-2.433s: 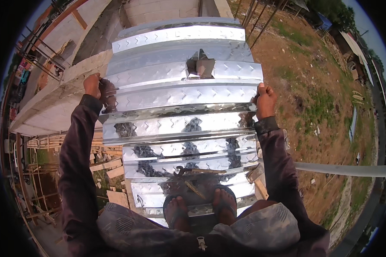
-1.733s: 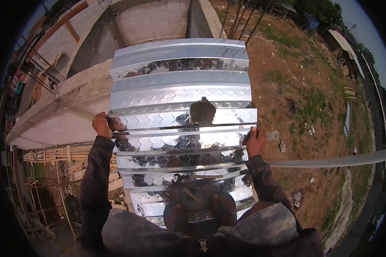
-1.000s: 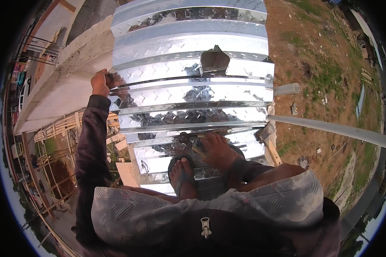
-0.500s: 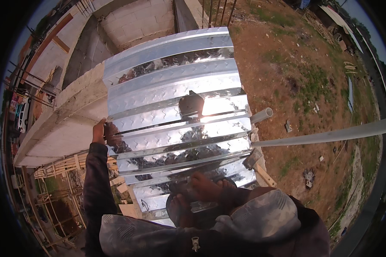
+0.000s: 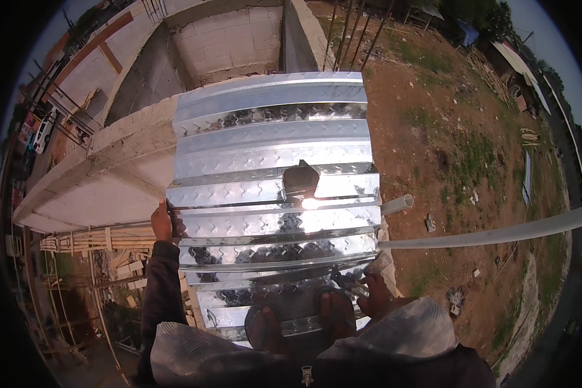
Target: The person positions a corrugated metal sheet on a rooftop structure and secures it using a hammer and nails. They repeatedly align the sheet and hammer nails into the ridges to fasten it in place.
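A shiny corrugated metal sheet [image 5: 271, 223] lies before me with ridges running crosswise, overlapping more metal sheeting [image 5: 226, 317] under my feet. My left hand [image 5: 162, 222] is closed on its left edge, the fingertips hidden by the metal. My right hand [image 5: 375, 297] is low beside my right foot [image 5: 336, 310], near the sheet's right edge, its fingers apart. By those fingers is a dark shape [image 5: 346, 279]; whether it is a tool or a reflection I cannot tell. My left foot [image 5: 265, 326], in a dark sandal, stands on the metal.
Concrete walls [image 5: 136, 129] rise at the far left, with upright steel rods [image 5: 352, 39] at the back. A grey pipe [image 5: 485, 236] and a short pipe end [image 5: 398, 205] stick out on the right over lower brown ground [image 5: 446, 149]. Wooden framing [image 5: 97, 239] lies below left.
In view, the sheet and my left hand sit lower and slightly right, as the camera has shifted. My right hand has drawn back rightward from before my feet.
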